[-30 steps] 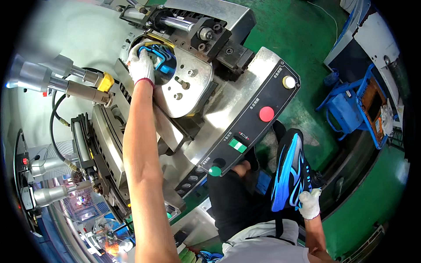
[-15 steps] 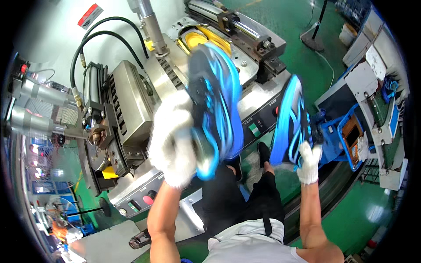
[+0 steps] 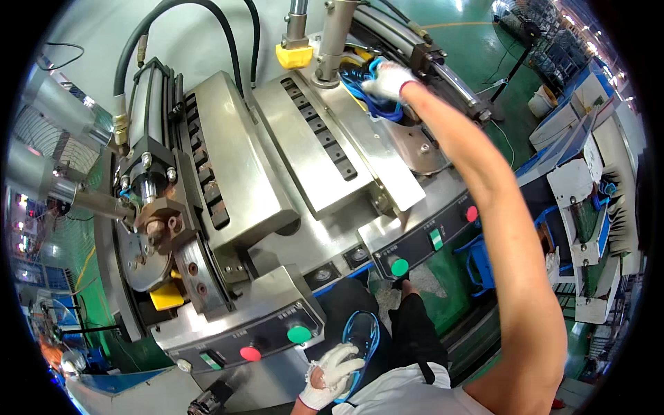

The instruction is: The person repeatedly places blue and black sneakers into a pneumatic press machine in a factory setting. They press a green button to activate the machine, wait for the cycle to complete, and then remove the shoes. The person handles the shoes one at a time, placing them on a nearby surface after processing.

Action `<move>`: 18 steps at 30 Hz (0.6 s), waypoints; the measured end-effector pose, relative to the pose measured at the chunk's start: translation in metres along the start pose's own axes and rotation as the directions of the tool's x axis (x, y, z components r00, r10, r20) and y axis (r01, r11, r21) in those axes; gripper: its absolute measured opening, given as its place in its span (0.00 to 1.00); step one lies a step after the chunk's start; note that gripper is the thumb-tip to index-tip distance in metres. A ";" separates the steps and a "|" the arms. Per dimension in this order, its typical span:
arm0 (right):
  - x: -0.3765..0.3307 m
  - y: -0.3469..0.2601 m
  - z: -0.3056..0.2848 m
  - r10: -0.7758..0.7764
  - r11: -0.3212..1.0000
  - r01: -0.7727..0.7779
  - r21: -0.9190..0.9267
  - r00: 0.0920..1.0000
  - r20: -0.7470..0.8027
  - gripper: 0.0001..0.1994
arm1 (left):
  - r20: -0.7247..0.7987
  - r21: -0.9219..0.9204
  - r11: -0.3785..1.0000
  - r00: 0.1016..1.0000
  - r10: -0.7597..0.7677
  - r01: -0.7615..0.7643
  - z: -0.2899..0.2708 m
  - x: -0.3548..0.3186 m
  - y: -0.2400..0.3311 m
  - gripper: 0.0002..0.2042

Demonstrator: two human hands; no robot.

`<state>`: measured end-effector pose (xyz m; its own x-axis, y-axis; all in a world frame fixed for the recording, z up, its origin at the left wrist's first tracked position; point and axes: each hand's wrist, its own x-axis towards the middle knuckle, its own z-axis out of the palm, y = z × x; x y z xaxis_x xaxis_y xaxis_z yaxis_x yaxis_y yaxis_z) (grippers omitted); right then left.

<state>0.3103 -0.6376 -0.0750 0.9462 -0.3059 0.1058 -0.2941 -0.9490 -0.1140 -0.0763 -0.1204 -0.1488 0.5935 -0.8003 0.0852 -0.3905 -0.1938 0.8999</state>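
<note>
My left hand (image 3: pixel 333 375), in a white knit glove, is low over my thighs. Its fingers lie across a black and blue sneaker (image 3: pixel 361 337) and hold it by the side, laces facing up. My right arm reaches far forward, and my gloved right hand (image 3: pixel 389 81) grips a second blue and black sneaker (image 3: pixel 373 104). That shoe sits at the machine's right-hand station, by a yellow pad and beside a vertical metal post (image 3: pixel 335 41). Part of the shoe is hidden by the hand.
The metal pressing machine (image 3: pixel 325 166) fills the left and middle, with cylinders and black hoses (image 3: pixel 235 48). Green (image 3: pixel 400 268) and red buttons (image 3: pixel 250 354) line its front panel. A yellow block (image 3: pixel 294 57) hangs from a rod. A blue crate (image 3: pixel 477 263) stands at right.
Both sneakers were held up in front of me. The right hand has carried one forward to the machine; the left has lowered the other to my lap. The view has shifted toward the machine.
</note>
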 end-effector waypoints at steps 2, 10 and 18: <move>-0.001 -0.022 0.026 0.036 0.999 -0.036 0.014 0.999 -0.011 0.33 | -0.028 -0.042 0.996 0.997 -0.074 0.072 0.000 -0.006 -0.004 0.20; -0.008 -0.037 0.018 0.039 0.996 -0.042 0.079 0.998 0.042 0.34 | 0.090 -0.066 0.996 0.994 -0.059 0.066 -0.015 0.003 -0.018 0.22; -0.216 -0.057 -0.015 -0.091 0.796 0.412 0.442 0.804 -0.587 0.33 | 0.114 -0.061 0.997 0.993 -0.039 0.046 -0.015 -0.008 -0.033 0.24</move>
<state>0.1202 -0.5182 -0.0765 0.7083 -0.2052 0.6755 0.2158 -0.8481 -0.4839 -0.0575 -0.0988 -0.1726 0.5239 -0.8518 0.0010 -0.3190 -0.1952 0.9274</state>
